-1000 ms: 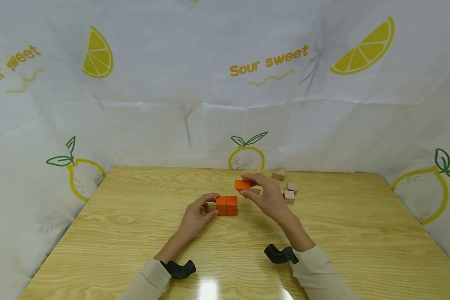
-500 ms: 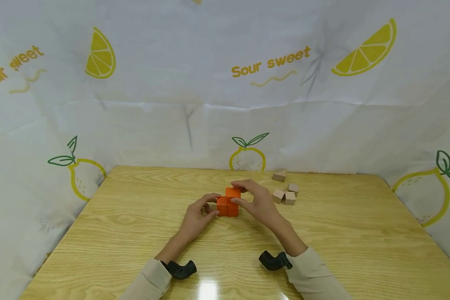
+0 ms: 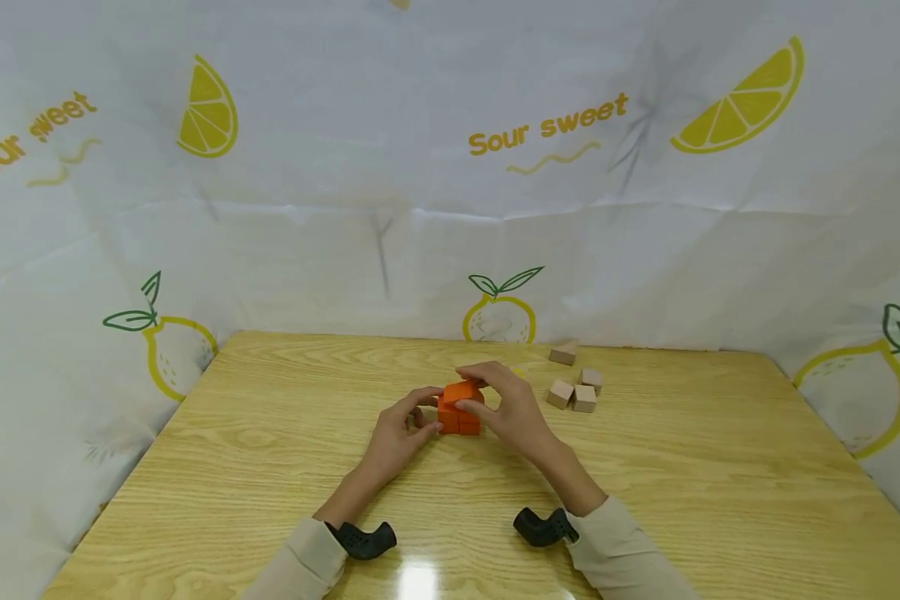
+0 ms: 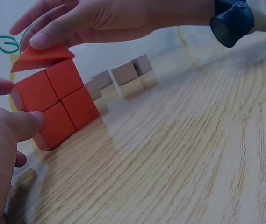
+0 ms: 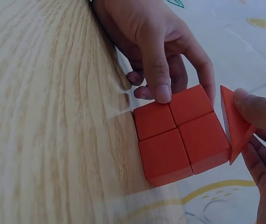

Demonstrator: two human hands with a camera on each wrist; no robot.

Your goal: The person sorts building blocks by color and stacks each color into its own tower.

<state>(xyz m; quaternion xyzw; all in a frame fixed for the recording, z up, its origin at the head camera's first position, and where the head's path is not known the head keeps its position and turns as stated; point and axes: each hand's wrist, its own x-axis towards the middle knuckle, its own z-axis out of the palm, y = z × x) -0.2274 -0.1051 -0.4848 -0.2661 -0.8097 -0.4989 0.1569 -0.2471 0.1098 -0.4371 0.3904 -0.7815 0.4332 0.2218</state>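
Four-square wall aside, the orange cubes (image 4: 60, 95) form a block two wide and two high, standing on the wooden table. My left hand (image 3: 393, 437) holds the stack's left side, thumb on the near face and fingers behind. Between thumb and fingers, my right hand (image 3: 513, 412) pinches an orange triangular block (image 5: 237, 123), its point upward and its long side right at the top of the cubes. In the left wrist view this triangular block (image 4: 41, 57) sits slightly tilted over the upper cubes, a thin wedge of space showing under its left end.
Several plain wood cubes (image 3: 584, 398) lie to the right of the stack, with a plain wood triangular block (image 3: 562, 354) farther back. A white cloth (image 3: 360, 275) printed with lemons hangs behind the table (image 3: 285, 392).
My right hand has brought the orange triangular block leftward and down from right of the stack to its top. My left hand stays on the cubes.
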